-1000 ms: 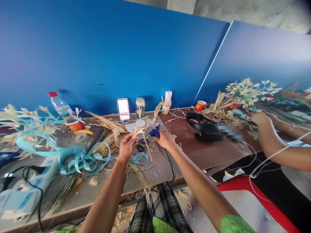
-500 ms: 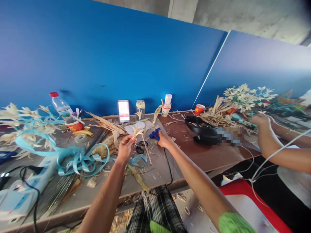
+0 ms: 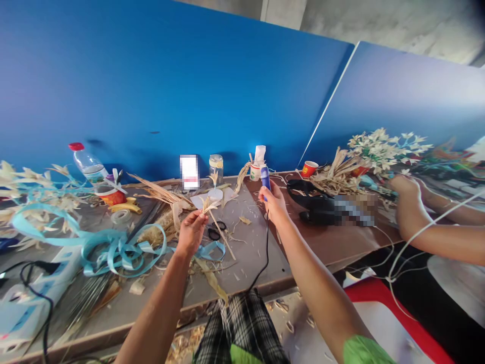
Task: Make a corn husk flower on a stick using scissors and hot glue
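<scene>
My left hand [image 3: 192, 231] is closed in a pinch on a small dried-husk flower [image 3: 206, 205], held above the grey table [image 3: 250, 253]. My right hand [image 3: 273, 201] is wrapped around a blue glue gun [image 3: 265, 178], lifted off the table with its nozzle pointing up; its black cord [image 3: 264, 253] hangs down to the table edge. Black scissors [image 3: 214, 231] and a thin wooden stick [image 3: 223, 236] lie just below the flower.
Light-blue ribbon [image 3: 113, 247], husk scraps and a power strip [image 3: 34, 293] cover the left. A bottle [image 3: 86, 163], jar [image 3: 216, 165] and cups [image 3: 309, 168] stand by the blue wall. Another person's arm [image 3: 424, 227] works at the right beside white husk flowers [image 3: 382, 146].
My right hand has picked the glue gun up from the table and raised it to the right. The left hand keeps the husk flower in nearly the same place.
</scene>
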Demonstrator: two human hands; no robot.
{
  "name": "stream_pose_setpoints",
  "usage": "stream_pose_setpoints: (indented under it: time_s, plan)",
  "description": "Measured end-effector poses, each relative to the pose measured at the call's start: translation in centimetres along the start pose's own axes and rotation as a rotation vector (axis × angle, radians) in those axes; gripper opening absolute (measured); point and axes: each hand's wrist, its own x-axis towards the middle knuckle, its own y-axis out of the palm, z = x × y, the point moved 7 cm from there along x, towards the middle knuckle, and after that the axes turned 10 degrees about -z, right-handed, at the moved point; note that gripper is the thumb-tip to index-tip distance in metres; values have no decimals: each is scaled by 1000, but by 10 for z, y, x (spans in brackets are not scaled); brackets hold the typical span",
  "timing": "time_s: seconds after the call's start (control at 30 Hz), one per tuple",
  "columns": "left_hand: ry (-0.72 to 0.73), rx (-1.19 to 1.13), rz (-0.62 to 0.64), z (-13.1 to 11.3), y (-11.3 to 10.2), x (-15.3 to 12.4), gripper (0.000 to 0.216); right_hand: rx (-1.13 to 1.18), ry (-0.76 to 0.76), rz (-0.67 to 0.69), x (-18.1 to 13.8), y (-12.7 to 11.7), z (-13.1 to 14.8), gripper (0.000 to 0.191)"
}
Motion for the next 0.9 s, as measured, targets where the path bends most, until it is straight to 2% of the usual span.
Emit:
stream_pose_setpoints:
  time_s: [0.1,0.17,0.23,0.4,0.53,0.7,0.9]
  plan:
    - [15,-13,21,-2,2,-1,20,368,101,219,-12,14,9,40]
    - [33,-1,36,-4,2,-2,19,454,182,352,-26,27,11,37]
    - [48,17,37,-5,2,-3,19,493,250,428,-39,40,11,34]
    - [77,68,31,-8,1,-5,22,508,271,481,-53,63,13,31]
    - [76,77,-15,-11,-1,-4,24,500,237,593,-57,73,8,32]
    - [60,86,-56,-12,-3,-3,25,480,264,581,-56,67,-9,23]
    - [66,118,-78,-15,-3,-3,24,476,283,609,-58,62,-7,25]
